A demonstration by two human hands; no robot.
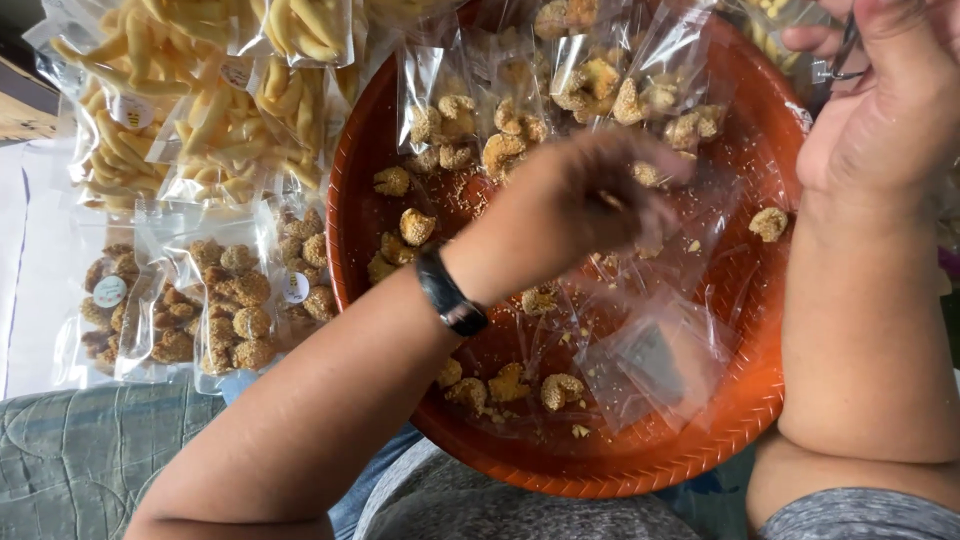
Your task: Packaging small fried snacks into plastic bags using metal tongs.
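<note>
A large orange woven-pattern tray rests on my lap, holding loose crumb-coated snack pieces and clear plastic bags. My left hand, blurred, with a black band on the wrist, hovers over the tray's middle with fingers curled around a snack piece. My right hand is raised at the tray's right rim, gripping a thin metal tool, apparently scissors. Several partly filled bags lie at the tray's far side.
Left of the tray, sealed bags of brown coated snacks with round stickers lie on a white surface. Behind them are bags of yellow stick snacks. A grey quilted cloth is at the lower left.
</note>
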